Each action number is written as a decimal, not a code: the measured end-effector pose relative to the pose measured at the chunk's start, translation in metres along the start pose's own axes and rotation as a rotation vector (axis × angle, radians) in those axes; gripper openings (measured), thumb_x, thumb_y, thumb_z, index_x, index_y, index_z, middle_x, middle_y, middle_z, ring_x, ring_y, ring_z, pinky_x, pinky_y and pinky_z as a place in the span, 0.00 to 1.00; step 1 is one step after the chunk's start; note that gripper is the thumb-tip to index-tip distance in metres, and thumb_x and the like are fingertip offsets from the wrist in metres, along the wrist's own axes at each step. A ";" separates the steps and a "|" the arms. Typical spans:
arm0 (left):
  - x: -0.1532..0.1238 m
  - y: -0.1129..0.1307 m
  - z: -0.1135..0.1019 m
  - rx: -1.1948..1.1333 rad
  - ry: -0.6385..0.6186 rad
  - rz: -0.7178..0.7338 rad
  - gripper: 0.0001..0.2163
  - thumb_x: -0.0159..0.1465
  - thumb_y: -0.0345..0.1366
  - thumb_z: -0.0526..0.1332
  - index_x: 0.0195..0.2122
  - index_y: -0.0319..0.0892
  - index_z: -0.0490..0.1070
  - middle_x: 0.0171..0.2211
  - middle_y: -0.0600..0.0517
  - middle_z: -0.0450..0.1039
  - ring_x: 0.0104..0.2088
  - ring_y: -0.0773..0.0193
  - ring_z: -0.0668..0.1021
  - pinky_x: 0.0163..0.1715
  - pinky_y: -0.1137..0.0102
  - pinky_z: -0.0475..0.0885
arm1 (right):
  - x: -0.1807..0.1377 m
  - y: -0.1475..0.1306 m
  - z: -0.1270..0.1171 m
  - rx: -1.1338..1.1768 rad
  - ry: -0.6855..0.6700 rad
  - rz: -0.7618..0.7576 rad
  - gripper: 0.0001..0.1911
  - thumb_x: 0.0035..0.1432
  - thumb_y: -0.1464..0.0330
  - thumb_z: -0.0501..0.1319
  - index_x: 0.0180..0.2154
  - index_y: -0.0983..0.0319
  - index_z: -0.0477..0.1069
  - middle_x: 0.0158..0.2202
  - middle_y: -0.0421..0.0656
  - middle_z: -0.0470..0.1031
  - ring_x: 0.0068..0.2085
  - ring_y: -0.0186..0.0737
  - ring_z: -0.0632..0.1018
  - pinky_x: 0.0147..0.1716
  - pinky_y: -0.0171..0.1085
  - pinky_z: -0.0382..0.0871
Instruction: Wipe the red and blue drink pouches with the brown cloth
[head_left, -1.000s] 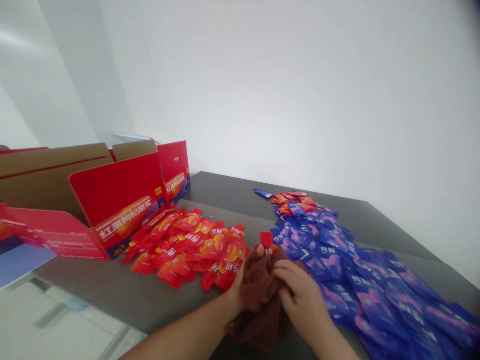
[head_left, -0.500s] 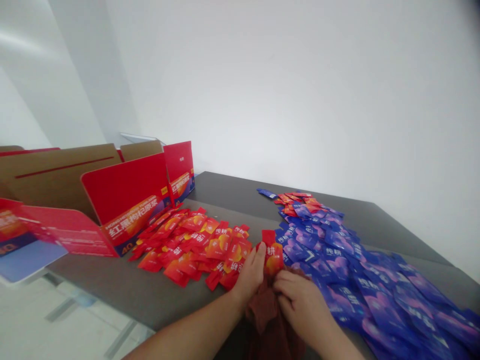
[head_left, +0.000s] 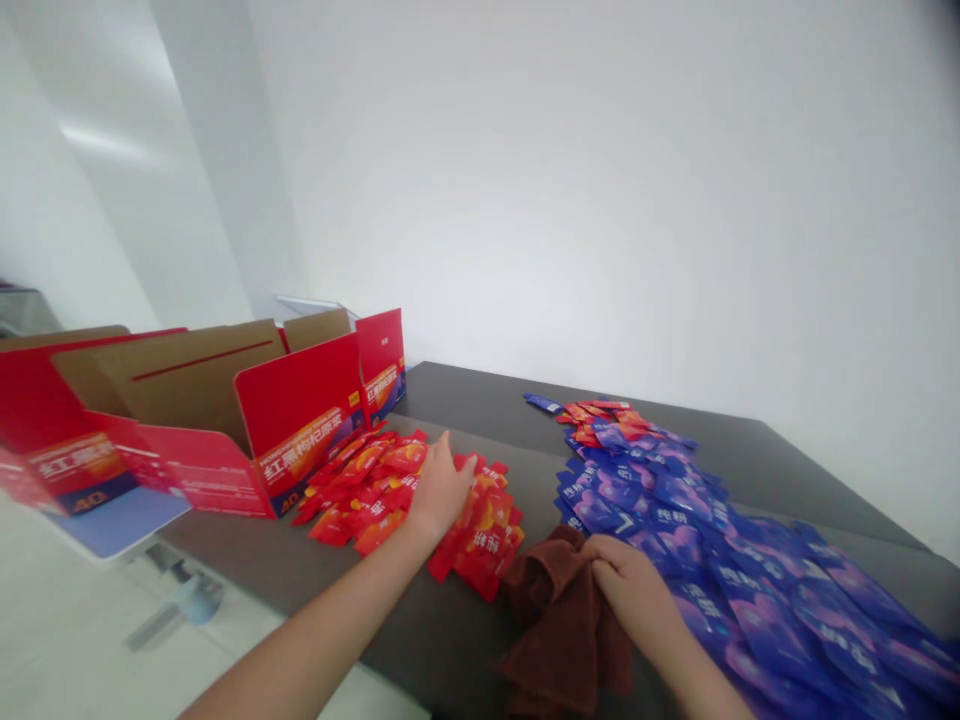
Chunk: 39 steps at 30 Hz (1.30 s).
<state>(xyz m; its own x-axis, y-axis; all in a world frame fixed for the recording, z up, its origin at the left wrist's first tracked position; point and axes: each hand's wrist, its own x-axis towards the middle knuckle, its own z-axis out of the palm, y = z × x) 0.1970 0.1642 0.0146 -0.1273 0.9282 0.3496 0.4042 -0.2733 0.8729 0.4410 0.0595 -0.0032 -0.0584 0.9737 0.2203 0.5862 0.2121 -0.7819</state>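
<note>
A crumpled brown cloth (head_left: 555, 620) is gripped by my right hand (head_left: 630, 585), its fingers closed on the fabric's upper right side. Over the pile of red sachets (head_left: 367, 490) reaches my left hand (head_left: 444, 485), fingers apart and nothing visible in them. The hand covers some of the sachets beneath it. Near the cloth lies a red sachet (head_left: 489, 550) with orange print, at the pile's right end. Blue-purple sachets (head_left: 675, 510) spread in a long heap just to the right of my right hand.
Open red cardboard boxes (head_left: 300, 420) with brown insides stand along the table's left. A small group of red sachets (head_left: 600, 415) lies on the far end of the blue heap. The dark table (head_left: 480, 385) meets a white wall (head_left: 562, 200) behind.
My left hand has left the cloth and moved left over the red pile. The red sachet between my hands now lies on the pile's right end. My right hand still holds the cloth.
</note>
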 end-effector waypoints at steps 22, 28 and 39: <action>-0.107 0.051 0.081 0.070 -0.825 0.375 0.39 0.51 0.29 0.64 0.63 0.49 0.52 0.66 0.47 0.47 0.64 0.52 0.57 0.63 0.58 0.54 | 0.005 0.018 -0.009 0.165 0.483 0.184 0.10 0.49 0.64 0.53 0.31 0.60 0.71 0.34 0.44 0.76 0.39 0.46 0.75 0.42 0.41 0.67; -0.100 0.029 0.095 0.173 -0.859 0.486 0.32 0.51 0.29 0.59 0.58 0.53 0.57 0.60 0.51 0.58 0.60 0.53 0.62 0.58 0.57 0.58 | 0.003 0.018 -0.012 0.129 0.650 0.203 0.22 0.55 0.53 0.57 0.46 0.60 0.69 0.48 0.48 0.73 0.48 0.48 0.73 0.50 0.44 0.63; -0.106 0.022 0.101 0.108 -0.832 0.581 0.30 0.53 0.34 0.62 0.58 0.55 0.57 0.57 0.52 0.61 0.56 0.51 0.64 0.55 0.55 0.57 | 0.113 0.034 -0.076 -0.448 0.478 0.046 0.29 0.55 0.52 0.57 0.53 0.64 0.65 0.54 0.52 0.69 0.54 0.49 0.71 0.54 0.45 0.63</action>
<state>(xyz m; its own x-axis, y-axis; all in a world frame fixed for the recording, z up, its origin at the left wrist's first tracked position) 0.3109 0.0850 -0.0375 0.7675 0.5520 0.3260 0.2880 -0.7512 0.5940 0.5155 0.1705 0.0393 0.2800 0.8146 0.5079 0.8651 0.0152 -0.5013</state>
